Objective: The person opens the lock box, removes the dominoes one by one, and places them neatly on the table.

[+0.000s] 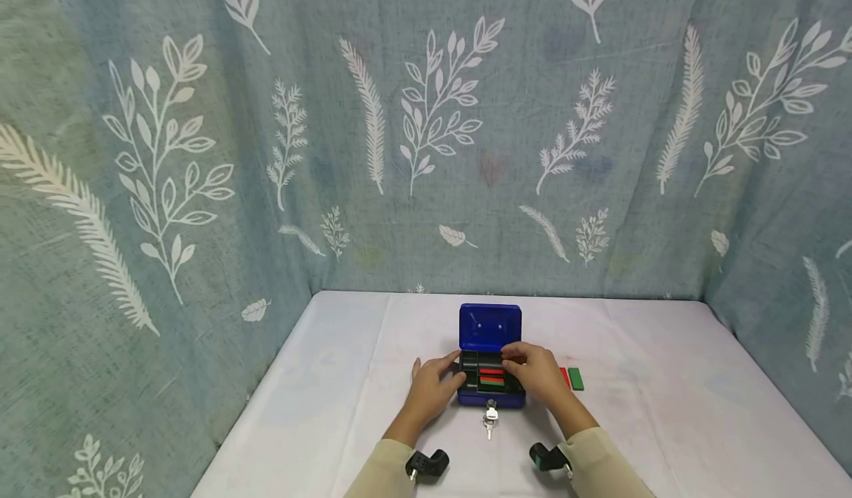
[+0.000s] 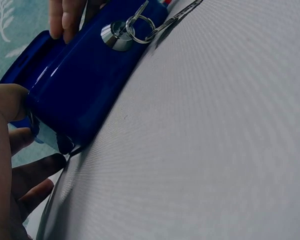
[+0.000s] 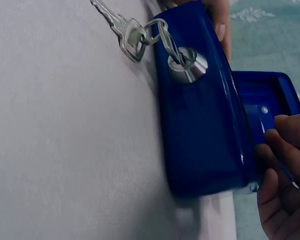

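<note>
A blue metal box (image 1: 491, 399) stands on the white cloth with its lid (image 1: 490, 326) raised. Inside sits a black compartment tray (image 1: 470, 360) with red pieces (image 1: 491, 371) and a green piece (image 1: 492, 382) in its middle. My left hand (image 1: 431, 389) is at the box's left side, its thumb on the rim in the left wrist view and the other fingers spread by the side wall. At the tray's right rear is my right hand (image 1: 541, 374), fingers bent and thumb close to the index finger; whether they pinch anything is hidden.
Keys (image 1: 490, 418) hang from the lock (image 3: 188, 65) on the box's front. To the right of the box, partly behind my right hand, lie a red piece (image 1: 565, 377) and a green piece (image 1: 575, 379). A leaf-patterned curtain (image 1: 426, 150) surrounds the table's back and sides.
</note>
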The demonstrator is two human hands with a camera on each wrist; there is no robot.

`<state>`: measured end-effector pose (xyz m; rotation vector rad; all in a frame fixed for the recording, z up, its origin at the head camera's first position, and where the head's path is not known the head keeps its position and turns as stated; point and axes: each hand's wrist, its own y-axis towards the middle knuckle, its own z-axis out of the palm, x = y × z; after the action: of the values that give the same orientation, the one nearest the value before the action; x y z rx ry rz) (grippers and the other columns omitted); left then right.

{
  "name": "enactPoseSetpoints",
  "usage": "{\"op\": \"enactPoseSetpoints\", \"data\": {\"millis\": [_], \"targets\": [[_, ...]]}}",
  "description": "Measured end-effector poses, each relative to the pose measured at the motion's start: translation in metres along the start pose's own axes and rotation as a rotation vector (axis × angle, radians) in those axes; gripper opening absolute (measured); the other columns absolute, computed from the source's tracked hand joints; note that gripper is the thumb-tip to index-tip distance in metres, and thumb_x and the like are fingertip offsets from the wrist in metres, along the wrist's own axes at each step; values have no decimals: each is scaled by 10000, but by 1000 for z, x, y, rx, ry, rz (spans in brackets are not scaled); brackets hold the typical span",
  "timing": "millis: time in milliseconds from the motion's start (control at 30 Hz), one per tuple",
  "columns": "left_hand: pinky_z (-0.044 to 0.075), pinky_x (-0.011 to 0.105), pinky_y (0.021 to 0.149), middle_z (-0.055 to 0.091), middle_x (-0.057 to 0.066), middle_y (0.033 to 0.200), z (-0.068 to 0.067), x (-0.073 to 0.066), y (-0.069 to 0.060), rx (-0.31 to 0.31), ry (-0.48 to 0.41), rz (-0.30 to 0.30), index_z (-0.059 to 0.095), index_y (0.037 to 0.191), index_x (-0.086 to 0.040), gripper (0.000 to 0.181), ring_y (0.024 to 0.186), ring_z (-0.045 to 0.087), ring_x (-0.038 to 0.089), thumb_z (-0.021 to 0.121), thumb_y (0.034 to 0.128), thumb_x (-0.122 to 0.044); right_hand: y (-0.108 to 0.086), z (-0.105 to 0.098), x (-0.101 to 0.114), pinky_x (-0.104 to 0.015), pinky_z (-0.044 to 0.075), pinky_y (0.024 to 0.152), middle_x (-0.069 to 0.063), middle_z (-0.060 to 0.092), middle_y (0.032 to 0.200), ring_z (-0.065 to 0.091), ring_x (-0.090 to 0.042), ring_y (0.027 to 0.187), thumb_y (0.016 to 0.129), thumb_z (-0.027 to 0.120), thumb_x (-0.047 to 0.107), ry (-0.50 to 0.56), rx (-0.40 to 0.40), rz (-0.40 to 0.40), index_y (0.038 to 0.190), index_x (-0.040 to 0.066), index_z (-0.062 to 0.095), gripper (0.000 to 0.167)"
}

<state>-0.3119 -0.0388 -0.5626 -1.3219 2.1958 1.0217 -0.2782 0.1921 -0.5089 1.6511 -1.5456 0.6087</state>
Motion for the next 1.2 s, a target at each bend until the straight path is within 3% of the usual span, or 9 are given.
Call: {"op": "enactPoseSetpoints", "data": {"millis": [333, 700, 867, 1200], "targets": [[116, 649, 1091, 697, -4, 1127, 2, 2, -6, 10, 12, -15, 639, 1308, -167, 464, 1138, 582, 238, 644, 881, -349, -2, 8, 3, -469, 487, 901, 29, 715, 966, 642, -200, 967, 859, 722, 84, -42, 17, -25, 1050, 106, 732, 193], [101, 636, 1100, 697, -18, 1121, 4, 2, -4, 21, 8, -19, 626, 1323, -171, 467, 1147, 573, 233, 625, 897, -363, -2, 18, 7, -510, 467, 935, 5, 699, 1057, 611, -255, 1048, 894, 707, 192, -162, 111, -16, 1120, 143, 721, 231], [109, 644, 1096, 697, -13, 1123, 2, 2, -2, 19, 18, -10, 621, 1329, -177, 467, 1143, 573, 227, 614, 904, -372, -1, 21, 7, -487, 490, 887, -4, 682, 1059, 597, -232, 986, 892, 711, 233, -251, 105, -51, 1113, 165, 733, 232], [117, 652, 1091, 702, -13, 1099, 0, 1, 2, 17, 24, -11, 625, 1323, -170, 469, 1135, 579, 235, 621, 898, -367, 1, 24, 5, -437, 504, 822, 34, 694, 1004, 580, -171, 890, 894, 706, 220, -315, 98, -99, 1065, 188, 751, 180]]}}
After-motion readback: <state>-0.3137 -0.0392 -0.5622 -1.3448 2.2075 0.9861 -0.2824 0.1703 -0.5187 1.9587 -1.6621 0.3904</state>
